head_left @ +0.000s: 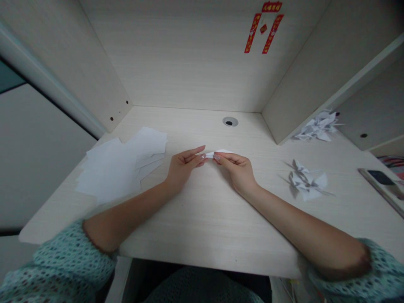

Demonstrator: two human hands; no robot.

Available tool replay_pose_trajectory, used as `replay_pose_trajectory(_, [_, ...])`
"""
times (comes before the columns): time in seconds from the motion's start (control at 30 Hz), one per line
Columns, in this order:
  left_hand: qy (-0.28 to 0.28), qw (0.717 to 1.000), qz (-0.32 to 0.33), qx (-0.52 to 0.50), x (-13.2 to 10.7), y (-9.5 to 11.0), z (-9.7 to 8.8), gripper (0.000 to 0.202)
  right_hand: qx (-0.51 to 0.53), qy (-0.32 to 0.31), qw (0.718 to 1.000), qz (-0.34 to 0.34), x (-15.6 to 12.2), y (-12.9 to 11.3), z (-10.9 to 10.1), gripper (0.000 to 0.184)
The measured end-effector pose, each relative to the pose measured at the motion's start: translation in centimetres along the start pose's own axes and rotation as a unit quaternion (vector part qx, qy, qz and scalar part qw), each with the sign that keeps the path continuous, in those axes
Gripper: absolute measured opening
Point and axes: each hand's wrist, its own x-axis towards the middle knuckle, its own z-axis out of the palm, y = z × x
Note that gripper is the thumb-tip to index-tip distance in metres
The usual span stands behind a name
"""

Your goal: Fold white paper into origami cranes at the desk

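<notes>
A small piece of folded white paper (209, 155) is held between my two hands, just above the middle of the desk. My left hand (186, 162) pinches its left end between thumb and fingers, the index finger stretched out above. My right hand (236, 166) grips the right end, thumb on the near side. A pale edge of the paper shows behind the right fingers. The fingers cover much of it, so its full folded shape is hidden.
Loose white paper sheets (116, 168) lie spread at the left. Folded paper figures (306, 181) sit at the right, with a larger heap (320, 126) beyond the upright panel (303, 80). A phone (381, 177) rests at the far right. A cable hole (230, 121) is at the back.
</notes>
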Motion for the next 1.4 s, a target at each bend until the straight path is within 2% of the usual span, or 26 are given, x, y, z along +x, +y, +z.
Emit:
replay_pose_trajectory(0.2, [-0.019,0.999,0.035,0.038,0.01,-0.09,-0.21,0.049,-0.013,-0.012,1.0,-0.016,0.2,0.1,-0.26,0.015])
replay_pose_trajectory(0.43, [-0.044,0.996,0.02,0.079,-0.15,0.07,-0.14,0.042,-0.046,-0.044,0.997,-0.041,0.24,0.2,-0.52,0.014])
replay_pose_trajectory(0.53, [-0.032,0.997,0.01,0.076,-0.03,-0.1,-0.1,0.039,-0.061,-0.048,0.996,-0.049,0.08,0.11,-0.44,0.014])
replay_pose_trajectory(0.73, [-0.007,0.998,-0.008,0.059,0.02,-0.09,0.0,0.038,-0.062,-0.016,0.997,-0.032,-0.05,-0.01,-0.34,0.017])
replay_pose_trajectory(1.07, [-0.002,0.999,-0.003,0.038,-0.14,0.28,0.3,0.036,-0.003,-0.016,1.0,0.011,-0.02,-0.1,-0.05,0.02])
replay_pose_trajectory(1.4, [0.003,0.999,0.004,0.041,-0.04,-0.18,0.31,0.037,-0.001,-0.012,1.0,0.0,-0.08,-0.2,0.01,0.02])
